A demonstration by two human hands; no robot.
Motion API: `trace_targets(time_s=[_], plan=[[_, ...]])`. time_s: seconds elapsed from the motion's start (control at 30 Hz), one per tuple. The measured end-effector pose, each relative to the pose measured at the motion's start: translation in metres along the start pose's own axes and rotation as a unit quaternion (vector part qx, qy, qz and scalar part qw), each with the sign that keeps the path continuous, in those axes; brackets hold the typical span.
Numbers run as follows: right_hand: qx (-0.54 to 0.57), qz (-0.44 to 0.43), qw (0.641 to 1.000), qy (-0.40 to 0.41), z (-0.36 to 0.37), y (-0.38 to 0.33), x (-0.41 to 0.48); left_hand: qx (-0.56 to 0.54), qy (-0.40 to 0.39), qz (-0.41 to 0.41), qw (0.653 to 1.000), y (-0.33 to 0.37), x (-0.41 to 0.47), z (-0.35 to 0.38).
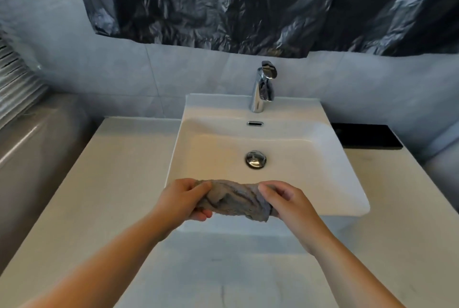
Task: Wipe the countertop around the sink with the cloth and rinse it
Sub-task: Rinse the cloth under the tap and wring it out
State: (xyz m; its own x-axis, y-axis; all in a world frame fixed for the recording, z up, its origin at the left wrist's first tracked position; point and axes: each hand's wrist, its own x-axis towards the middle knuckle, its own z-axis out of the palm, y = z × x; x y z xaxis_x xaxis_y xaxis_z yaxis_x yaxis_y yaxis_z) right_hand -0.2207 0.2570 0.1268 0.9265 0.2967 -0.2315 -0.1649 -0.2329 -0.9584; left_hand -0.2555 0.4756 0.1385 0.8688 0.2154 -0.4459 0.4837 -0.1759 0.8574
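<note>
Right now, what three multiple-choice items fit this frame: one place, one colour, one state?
1. Where is the cloth? A) over the sink's near rim B) on the faucet C) flat on the countertop
2. Cloth colour? A) red B) grey C) yellow
3. The hands? A) both open B) only left grips C) both grip the cloth
Answers: 1 A, held above the rim, clear of faucet and countertop; 2 B, plainly grey; 3 C, left hand and right hand each curl round an end.
</note>
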Motion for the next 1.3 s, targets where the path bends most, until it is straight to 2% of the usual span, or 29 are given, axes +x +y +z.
trace_targets(time_s=[0.13,0.23,0.33,0.5,0.57,0.67,0.7,0.9,1.07,1.2,1.23,1.3], plan=[[0.010,-0.028,0.999,0.035,-0.006,-0.009,0.017,-0.054,0.017,-0.028,0.998,0.012,0.025,0.009],[0.002,-0.037,0.999,0.037,-0.007,-0.015,0.030,-0.105,-0.015,-0.057,0.993,0.019,0.045,0.008],[-0.028,-0.008,0.999,0.045,-0.003,-0.012,0.047,-0.181,-0.061,-0.064,0.980,0.025,0.066,0.004],[-0.148,0.048,0.982,0.103,-0.010,-0.020,0.081,-0.026,-0.029,0.008,0.999,0.040,0.095,-0.001],[-0.137,0.036,0.982,0.128,-0.020,-0.028,0.090,0.058,-0.022,0.045,0.997,0.040,0.103,-0.001],[-0.114,0.015,0.985,0.131,-0.034,-0.044,0.105,0.205,0.007,0.105,0.973,0.042,0.112,-0.002],[-0.107,0.010,0.986,0.129,-0.037,-0.051,0.110,0.224,0.008,0.110,0.968,0.044,0.115,-0.003],[-0.121,-0.039,0.979,0.160,-0.051,-0.084,0.166,0.178,0.030,0.099,0.979,0.058,0.134,0.004],[-0.164,-0.023,0.973,0.159,-0.063,-0.090,0.215,0.139,0.052,0.099,0.984,0.060,0.148,0.026],[-0.269,-0.105,0.948,0.136,-0.077,-0.098,0.233,0.139,0.097,0.105,0.980,0.063,0.161,0.044],[-0.250,-0.114,0.954,0.116,-0.081,-0.102,0.236,0.128,0.104,0.102,0.981,0.065,0.164,0.049],[-0.094,-0.056,0.993,0.052,-0.086,-0.113,0.242,0.104,0.112,0.084,0.985,0.067,0.170,0.057]])
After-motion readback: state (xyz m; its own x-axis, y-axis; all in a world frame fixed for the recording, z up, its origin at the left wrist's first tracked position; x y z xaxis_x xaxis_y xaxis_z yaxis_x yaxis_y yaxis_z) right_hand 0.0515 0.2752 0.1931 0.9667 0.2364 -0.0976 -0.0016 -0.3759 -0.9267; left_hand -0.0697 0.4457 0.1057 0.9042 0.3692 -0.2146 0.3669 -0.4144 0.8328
